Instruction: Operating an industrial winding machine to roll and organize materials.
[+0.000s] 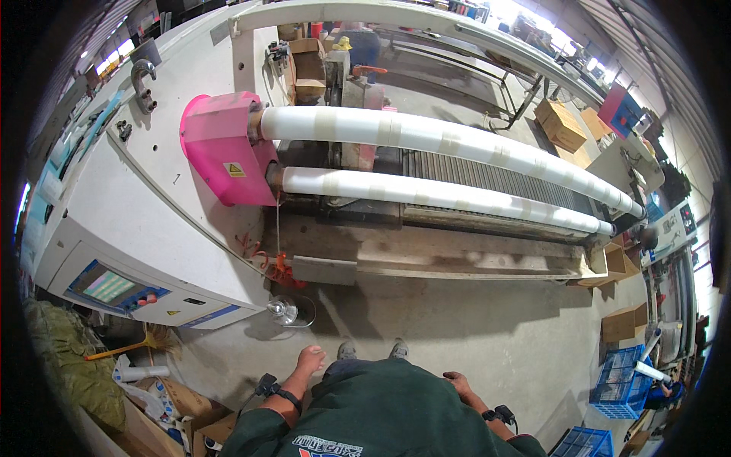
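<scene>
My left hand [310, 359] hangs beside my body, its fingers loosely curled, with nothing visible in it. On my other side, my right hand [458, 383] hangs low with fingers partly stretched, and no held object shows. Neither hand touches the machine. In front of me, two long rollers wrapped in white film, the upper roller [426, 134] and the lower roller [434, 193], run from a pink housing [221, 152] toward the far right. Bands of tape-like patches mark their length. Closest to my left hand stands a shiny metal, dome-shaped item [282, 311] on the floor.
A white machine cabinet [145, 221] with a control screen [110, 287] stands at left. Below the rollers runs a trough [472, 263]. Cardboard boxes [624, 323] and blue crates [618, 381] sit at right. A broom [156, 343] and a green sack [72, 358] are lower left.
</scene>
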